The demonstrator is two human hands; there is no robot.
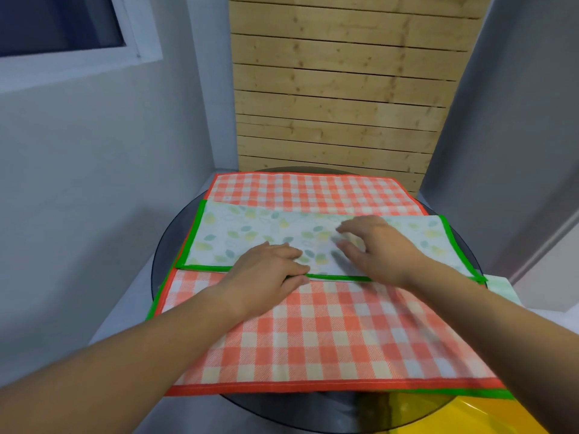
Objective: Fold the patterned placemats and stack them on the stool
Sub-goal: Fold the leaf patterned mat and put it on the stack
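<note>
A window (pixel 56 23) sits high on the left in a grey wall (pixel 94 151). Below it a round dark glass table (pixel 164 245) carries the placemats. At the table's left edge a strip of green edging (pixel 154 308) peeks out from under the orange checked placemat (pixel 329 333), so another mat lies beneath it.

The left hand (pixel 269 270) lies flat, fingers straight and together. It presses on the near edge of the leaf-patterned placemat (pixel 238 236), with the thumb on the checked cloth just below. It grips nothing. That leaf mat, bordered in green and folded to a long strip, lies across the middle of the checked one. It hides whether the checked cloth is one piece or two. Behind the table stands a panel of pale wooden slats (pixel 344 89).

The right hand (pixel 379 249), blurred, is over the right half of the leaf mat. Its fingers are spread wide and lightly bent, and it holds nothing. Whether its fingertips touch the cloth cannot be told.

Further right a pale green corner (pixel 501 288) juts out past the leaf mat. A yellow thing (pixel 463 415) shows through the glass at the lower right, and whether it is the stool cannot be told.

Counted: two hands, one leaf mat on top, at least one checked mat and at least one green-edged mat underneath.
</note>
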